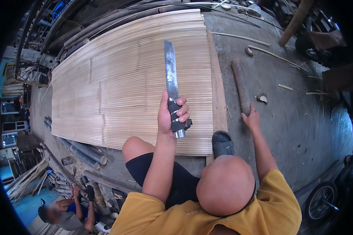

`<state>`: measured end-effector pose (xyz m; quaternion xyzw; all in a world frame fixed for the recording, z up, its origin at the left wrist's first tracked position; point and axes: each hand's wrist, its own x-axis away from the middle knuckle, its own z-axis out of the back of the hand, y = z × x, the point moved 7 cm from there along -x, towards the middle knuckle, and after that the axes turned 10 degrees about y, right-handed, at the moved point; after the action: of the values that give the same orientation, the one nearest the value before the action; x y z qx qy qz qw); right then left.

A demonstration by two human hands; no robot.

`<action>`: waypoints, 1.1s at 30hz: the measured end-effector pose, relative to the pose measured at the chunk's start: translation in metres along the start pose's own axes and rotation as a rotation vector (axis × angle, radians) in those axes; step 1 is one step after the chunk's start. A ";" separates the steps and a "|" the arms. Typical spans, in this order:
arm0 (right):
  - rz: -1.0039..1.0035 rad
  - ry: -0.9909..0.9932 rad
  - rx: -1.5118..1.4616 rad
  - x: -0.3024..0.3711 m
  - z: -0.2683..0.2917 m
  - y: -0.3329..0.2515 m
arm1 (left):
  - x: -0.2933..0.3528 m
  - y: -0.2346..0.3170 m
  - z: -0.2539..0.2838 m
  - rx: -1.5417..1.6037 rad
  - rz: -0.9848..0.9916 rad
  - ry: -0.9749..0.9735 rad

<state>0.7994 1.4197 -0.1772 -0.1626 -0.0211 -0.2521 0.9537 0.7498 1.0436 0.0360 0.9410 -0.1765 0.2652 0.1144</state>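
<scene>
My left hand is wrapped round the dark, taped handle of a large knife. Its broad metal blade points away from me, raised above a wide panel of pale bamboo slats. Down on the floor to the right, my right hand grips the near end of a brown, round wooden stick, thumb on one side and fingers on the other. The stick lies lengthwise, its far end free. My sandalled foot is beside the panel's near right corner.
A flat wooden board runs along the panel's right edge. Bamboo strips and a small cut piece lie on the concrete floor. Bamboo poles lie at the left. Another person sits at lower left; a wheel stands at lower right.
</scene>
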 end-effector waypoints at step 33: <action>0.166 -1.359 -1.281 0.164 0.070 -0.281 | 0.001 0.044 0.068 -0.196 -0.755 0.368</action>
<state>0.8082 1.1343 -0.0072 -0.7704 -0.4192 0.0021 0.4804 0.7642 0.9827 -0.0146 0.8612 0.1794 0.3499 0.3220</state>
